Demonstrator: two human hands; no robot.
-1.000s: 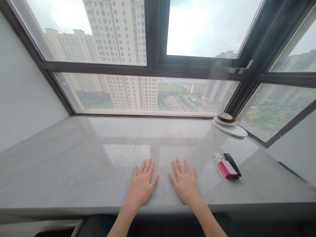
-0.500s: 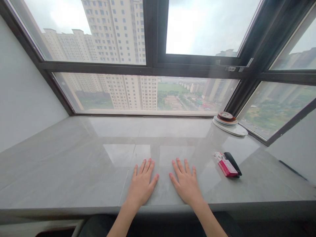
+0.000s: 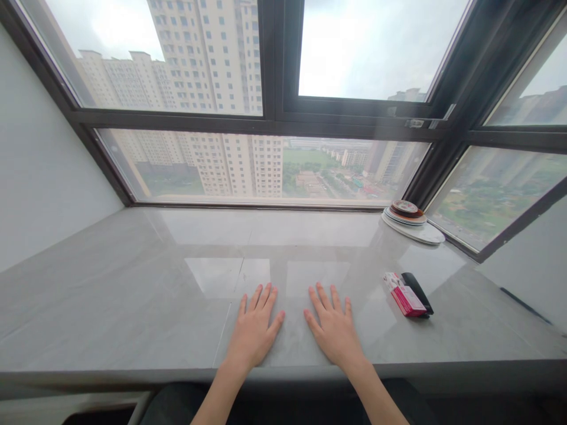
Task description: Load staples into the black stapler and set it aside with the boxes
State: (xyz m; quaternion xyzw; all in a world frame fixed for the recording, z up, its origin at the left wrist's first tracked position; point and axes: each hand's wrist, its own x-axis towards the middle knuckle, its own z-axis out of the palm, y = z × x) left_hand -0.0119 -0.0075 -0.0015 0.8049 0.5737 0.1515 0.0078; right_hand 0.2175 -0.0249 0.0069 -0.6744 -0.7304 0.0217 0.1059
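Note:
My left hand (image 3: 256, 330) lies flat, palm down, on the glossy grey window sill (image 3: 133, 295), its fingers spread and nothing in it. Beside it, a short gap to the right, my right hand (image 3: 333, 327) rests the same way, fingers apart and pointing towards the window. To the right of my right hand lies a pink and white box (image 3: 405, 295). A black object (image 3: 417, 292) of a kind I cannot make out sits against the box, partly hidden by it.
In the far right corner stands a stack of plates (image 3: 405, 213) on a white oval plate or board (image 3: 427, 234). Dark window frames (image 3: 270, 127) border the sill at the back and right. A thin dark strip (image 3: 525, 305) lies near the right wall. The front edge (image 3: 133, 373) is close to me.

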